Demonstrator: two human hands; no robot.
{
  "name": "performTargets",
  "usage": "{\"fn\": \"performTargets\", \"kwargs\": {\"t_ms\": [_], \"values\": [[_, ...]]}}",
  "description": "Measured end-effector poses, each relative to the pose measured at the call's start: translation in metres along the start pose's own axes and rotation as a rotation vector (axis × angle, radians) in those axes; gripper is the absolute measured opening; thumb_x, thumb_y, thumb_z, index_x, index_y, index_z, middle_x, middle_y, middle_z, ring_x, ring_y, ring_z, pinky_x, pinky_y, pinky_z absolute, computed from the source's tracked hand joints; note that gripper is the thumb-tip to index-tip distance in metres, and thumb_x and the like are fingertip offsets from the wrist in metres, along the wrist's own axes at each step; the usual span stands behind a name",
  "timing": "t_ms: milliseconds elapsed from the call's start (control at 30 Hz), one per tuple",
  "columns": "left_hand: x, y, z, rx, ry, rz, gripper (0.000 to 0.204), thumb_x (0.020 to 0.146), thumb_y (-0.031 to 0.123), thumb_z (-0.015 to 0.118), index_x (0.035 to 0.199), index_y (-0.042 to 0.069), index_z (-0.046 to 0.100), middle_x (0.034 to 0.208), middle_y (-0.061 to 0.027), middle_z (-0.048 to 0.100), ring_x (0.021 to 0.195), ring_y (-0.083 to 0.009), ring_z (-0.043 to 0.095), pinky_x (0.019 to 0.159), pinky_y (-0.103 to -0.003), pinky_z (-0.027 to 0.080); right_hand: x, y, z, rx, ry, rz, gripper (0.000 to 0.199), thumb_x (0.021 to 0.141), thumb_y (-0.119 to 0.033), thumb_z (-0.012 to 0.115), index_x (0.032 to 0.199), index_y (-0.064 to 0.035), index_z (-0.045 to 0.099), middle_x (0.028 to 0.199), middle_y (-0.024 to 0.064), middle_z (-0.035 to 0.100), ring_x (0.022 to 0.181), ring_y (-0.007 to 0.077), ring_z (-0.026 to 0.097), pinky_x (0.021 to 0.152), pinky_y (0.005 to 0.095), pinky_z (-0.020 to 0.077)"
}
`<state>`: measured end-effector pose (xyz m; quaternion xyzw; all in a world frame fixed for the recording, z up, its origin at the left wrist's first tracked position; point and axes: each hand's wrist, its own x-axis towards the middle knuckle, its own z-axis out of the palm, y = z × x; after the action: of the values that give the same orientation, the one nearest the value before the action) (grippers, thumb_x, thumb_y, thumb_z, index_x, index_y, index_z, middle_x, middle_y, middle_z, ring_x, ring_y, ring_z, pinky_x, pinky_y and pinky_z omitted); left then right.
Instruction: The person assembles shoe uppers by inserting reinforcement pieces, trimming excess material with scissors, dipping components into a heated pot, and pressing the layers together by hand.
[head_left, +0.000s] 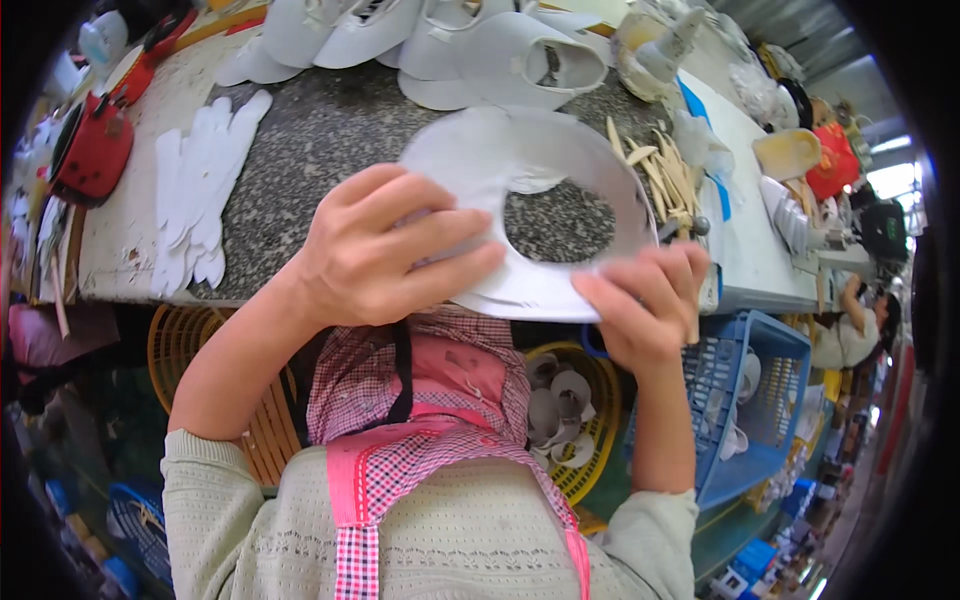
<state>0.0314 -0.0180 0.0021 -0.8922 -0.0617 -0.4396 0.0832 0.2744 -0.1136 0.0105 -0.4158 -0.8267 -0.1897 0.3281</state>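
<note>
Both my hands hold a white curved piece with a large round opening, raised over the front edge of the speckled dark work board. I cannot tell whether it is a shoe upper or a visor. My left hand is closed on its left side, fingers bent over the surface. Blurred by motion, my right hand grips the lower right rim, thumb and fingers around the edge. Behind it stand several similar white hollow pieces in a row along the board's far side.
Long white flat pieces lie stacked at the left, near a red container. Thin pale sticks lie at the right. Below the table are a yellow basket with white rings, a blue crate and a seated person.
</note>
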Motion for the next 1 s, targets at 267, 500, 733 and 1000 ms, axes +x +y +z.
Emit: {"fn": "performTargets", "kwargs": {"t_ms": [267,500,733,1000], "values": [[-0.083,0.032,0.018,-0.154,-0.694,-0.428,0.077,0.072,0.056,0.059,0.129,0.005,0.046,0.136,-0.0092,0.044,0.131,-0.0236,0.036,0.103,-0.043,0.032,-0.029,-0.020,0.109,0.012,-0.281,-0.095,0.026,0.074,-0.016,0.055,0.097,-0.0094,0.065,0.099,-0.0017,0.059,0.093,0.0127,0.056,0.092,0.0449,0.0266],[-0.115,0.015,-0.018,-0.325,-0.701,-0.397,0.045,0.081,0.036,0.062,0.116,0.008,0.058,0.126,-0.0077,0.055,0.121,-0.0197,0.048,0.095,-0.037,0.042,-0.023,-0.014,0.108,0.041,-0.324,-0.065,0.027,0.072,-0.012,0.057,0.098,-0.0135,0.067,0.098,-0.0031,0.062,0.088,0.0112,0.058,0.096,0.0427,0.0247],[-0.119,-0.006,-0.048,-0.644,0.216,-1.307,0.018,0.086,0.008,0.056,0.079,-0.006,0.065,0.083,-0.0107,0.068,0.080,-0.0151,0.063,0.072,-0.028,0.049,0.015,0.006,0.047,0.357,-0.441,0.071,0.019,0.069,-0.010,0.060,0.086,-0.0141,0.066,0.079,0.0000,0.060,0.080,0.0186,0.056,0.092,0.0475,0.0295],[-0.074,-0.036,-0.001,-0.714,-0.196,-1.058,0.016,0.087,0.008,0.054,0.082,-0.002,0.066,0.079,-0.0081,0.067,0.074,-0.0129,0.062,0.069,-0.026,0.047,-0.139,-0.036,-0.117,-0.186,-1.021,0.962,0.030,0.059,-0.022,0.072,0.085,-0.0066,0.068,0.094,0.0114,0.063,0.093,0.0299,0.054,0.081,0.0452,0.0385]]}}
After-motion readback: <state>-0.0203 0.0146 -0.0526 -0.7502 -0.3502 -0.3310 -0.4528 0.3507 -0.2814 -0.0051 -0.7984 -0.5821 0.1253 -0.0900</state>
